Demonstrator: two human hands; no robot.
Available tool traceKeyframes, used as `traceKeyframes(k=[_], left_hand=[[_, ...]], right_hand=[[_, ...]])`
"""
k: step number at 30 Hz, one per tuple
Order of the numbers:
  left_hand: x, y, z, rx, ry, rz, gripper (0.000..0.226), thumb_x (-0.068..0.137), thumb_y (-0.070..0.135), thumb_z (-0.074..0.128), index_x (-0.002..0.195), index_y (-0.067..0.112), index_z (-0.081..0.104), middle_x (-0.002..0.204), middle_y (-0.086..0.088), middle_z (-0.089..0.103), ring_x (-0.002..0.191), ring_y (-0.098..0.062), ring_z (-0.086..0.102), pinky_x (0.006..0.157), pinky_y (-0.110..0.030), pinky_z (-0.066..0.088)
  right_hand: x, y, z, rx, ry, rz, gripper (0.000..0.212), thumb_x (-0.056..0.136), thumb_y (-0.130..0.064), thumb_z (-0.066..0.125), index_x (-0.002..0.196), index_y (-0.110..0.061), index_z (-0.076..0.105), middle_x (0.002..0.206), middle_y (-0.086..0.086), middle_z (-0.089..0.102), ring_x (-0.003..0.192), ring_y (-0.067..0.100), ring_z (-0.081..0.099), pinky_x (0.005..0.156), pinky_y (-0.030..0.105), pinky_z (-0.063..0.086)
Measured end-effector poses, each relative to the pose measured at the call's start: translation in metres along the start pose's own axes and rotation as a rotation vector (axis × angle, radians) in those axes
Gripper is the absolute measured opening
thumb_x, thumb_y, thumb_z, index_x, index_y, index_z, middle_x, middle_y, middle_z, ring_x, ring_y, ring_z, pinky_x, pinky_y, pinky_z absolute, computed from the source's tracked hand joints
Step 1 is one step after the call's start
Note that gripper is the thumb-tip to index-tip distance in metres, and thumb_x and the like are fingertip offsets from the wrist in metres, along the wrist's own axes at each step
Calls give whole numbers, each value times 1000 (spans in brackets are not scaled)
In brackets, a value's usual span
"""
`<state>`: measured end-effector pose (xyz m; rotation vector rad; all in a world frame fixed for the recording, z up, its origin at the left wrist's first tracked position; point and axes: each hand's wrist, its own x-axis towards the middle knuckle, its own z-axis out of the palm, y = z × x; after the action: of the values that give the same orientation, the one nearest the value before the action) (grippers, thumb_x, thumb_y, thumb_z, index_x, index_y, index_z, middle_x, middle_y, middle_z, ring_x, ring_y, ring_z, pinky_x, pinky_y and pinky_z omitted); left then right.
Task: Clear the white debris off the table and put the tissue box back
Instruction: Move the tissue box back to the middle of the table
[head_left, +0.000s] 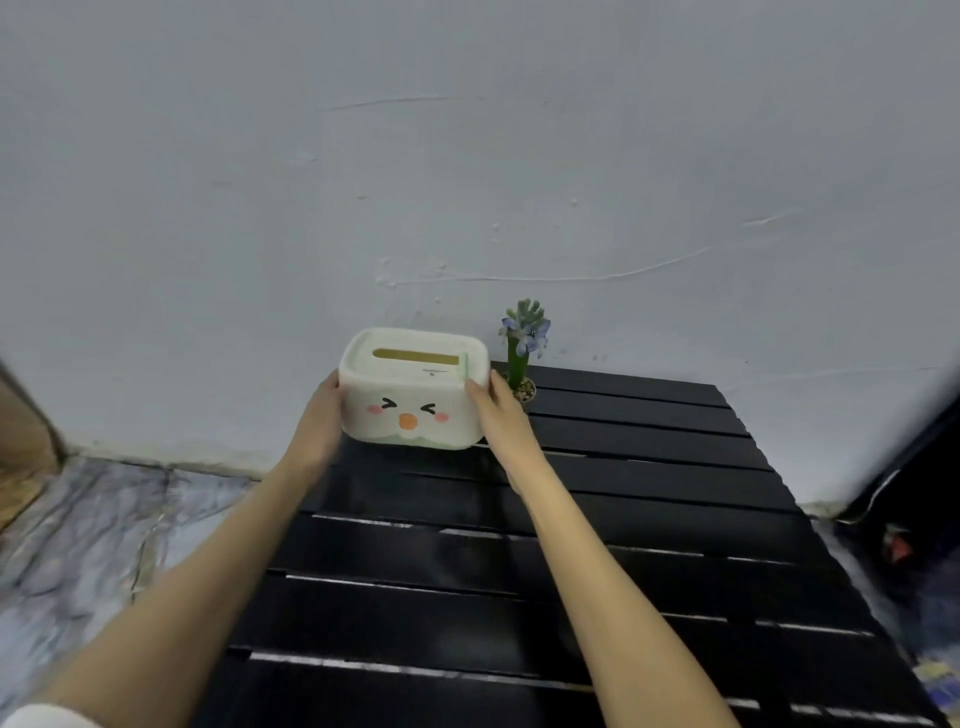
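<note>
A white tissue box (414, 388) with a cartoon face on its front and a slot in its lid sits at the far left corner of the black slatted table (649, 499), close to the wall. My left hand (323, 415) presses its left side and my right hand (501, 410) presses its right side, so both hands hold the box between them. Whether its base rests on the slats or hangs just above them I cannot tell. No white debris shows on the table.
A small potted plant (523, 349) with purple flowers stands just right of the box, behind my right hand. A grey wall (467, 156) rises behind the table. Marbled floor (93, 530) lies to the left, dark objects to the right.
</note>
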<state>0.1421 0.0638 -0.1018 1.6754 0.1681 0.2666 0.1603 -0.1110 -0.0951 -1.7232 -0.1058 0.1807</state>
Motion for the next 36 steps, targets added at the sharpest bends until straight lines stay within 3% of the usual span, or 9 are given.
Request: traceKeyframes(k=[2,7,14,19,23,25,27,29,36], left_hand=[[-22,7,2,-31,4,5,33,91,9,26,103,29,49,91,22,54,83,9,50,62,-4,46],[-72,11,9,-32,-73,-5,39,84,18,34,93,47,58,95,20,68,98,1,60,87,-27,46],[-144,13,36,-58,-257,37,41,81,34,37,120,41,49,125,11,61,118,-7,53,104,-42,41],[-176,10,41,-5,-304,14,50,77,45,35,127,43,40,137,8,49,128,-12,43,111,-46,32],[-186,17,40,30,-256,-29,39,91,24,32,117,52,39,124,26,47,114,13,43,111,-31,28],[-193,21,39,59,-243,-42,40,94,19,30,124,45,33,126,29,38,114,14,38,109,-26,24],[-195,15,33,100,-220,-57,43,94,23,31,137,30,26,139,16,33,130,-2,30,112,-29,20],[-195,5,24,157,-201,-56,45,94,23,33,138,25,24,144,12,28,136,-8,24,114,-29,18],[-194,-18,-4,423,-265,-1,47,93,23,38,111,61,18,147,12,29,138,-7,21,116,-30,18]], right_hand=[[-17,-2,-5,45,4,-22,36,94,-34,42,129,-29,44,116,-10,56,109,11,52,97,30,43],[-76,-4,-27,134,47,-78,35,95,-32,40,129,-39,40,102,-32,50,93,-13,47,72,12,40],[-156,14,-68,131,155,-67,40,92,-37,42,132,-36,41,114,-27,55,99,-17,53,75,6,44],[-189,24,-81,105,161,-46,61,75,-63,48,131,-40,43,119,-21,61,111,-3,54,98,26,44],[-198,25,-79,111,146,-28,82,48,-85,53,119,-47,45,117,-24,56,104,-9,54,86,16,45],[-201,22,-79,94,135,2,68,67,-72,54,126,-40,42,123,-17,54,110,-1,51,84,15,42],[-195,18,-84,50,159,9,42,91,-39,46,131,-29,42,129,-6,51,117,9,46,88,17,39],[-181,11,-93,-6,190,-3,42,95,-26,42,136,-20,38,140,-1,44,127,14,40,97,22,30],[-95,-4,-115,-324,158,-79,48,93,-23,48,139,-18,33,148,1,37,134,15,34,108,32,28]])
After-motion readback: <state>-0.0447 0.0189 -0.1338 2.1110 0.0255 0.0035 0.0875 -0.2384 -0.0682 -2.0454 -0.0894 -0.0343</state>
